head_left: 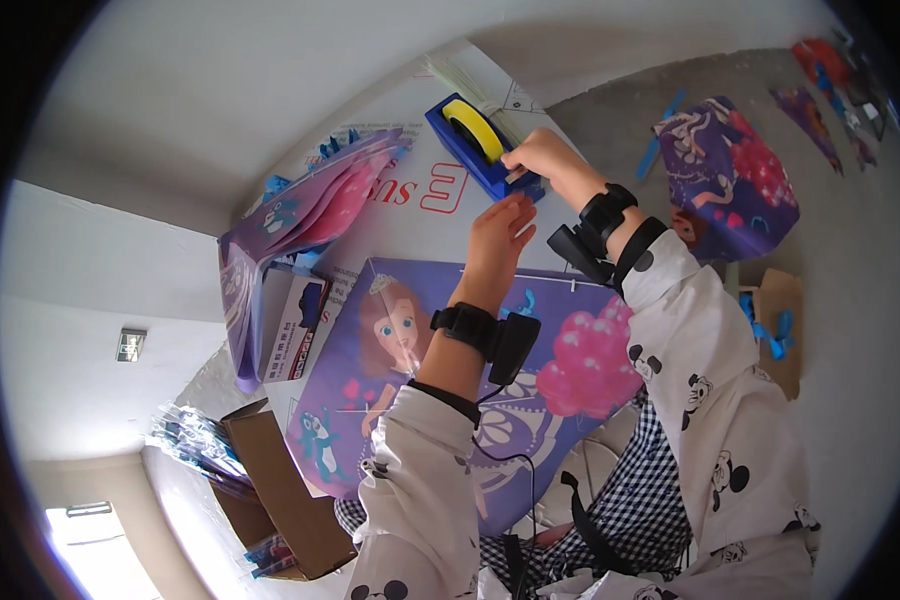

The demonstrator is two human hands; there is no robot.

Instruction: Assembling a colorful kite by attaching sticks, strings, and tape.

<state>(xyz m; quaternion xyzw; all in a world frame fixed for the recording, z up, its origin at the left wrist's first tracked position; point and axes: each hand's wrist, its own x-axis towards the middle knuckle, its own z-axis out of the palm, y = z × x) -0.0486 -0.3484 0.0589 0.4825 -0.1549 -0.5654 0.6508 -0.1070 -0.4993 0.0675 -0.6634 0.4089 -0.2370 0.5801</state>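
Note:
A blue tape dispenser [455,140] with a yellow roll of tape [473,130] stands on the white printed board. My right hand [550,160] is at its front end, fingers pinched together on the tape's end. My left hand [498,245] is just below the dispenser, fingers stretched out and slightly bent, with nothing seen in them. Under my left forearm lies a large purple sheet [510,400], printed with a cartoon princess and pink balloons. Thin white rods run across it. My arms hide part of the sheet, and its lower edge is over my lap.
The white board [400,230] bears a bundle of thin pale sticks [480,90]. Folded purple sheets [310,220] with blue ribbons lean at left beside a printed box [295,325]. A brown carton [280,490] stands lower left. More purple sheets [725,180] and a small carton [778,300] are at right.

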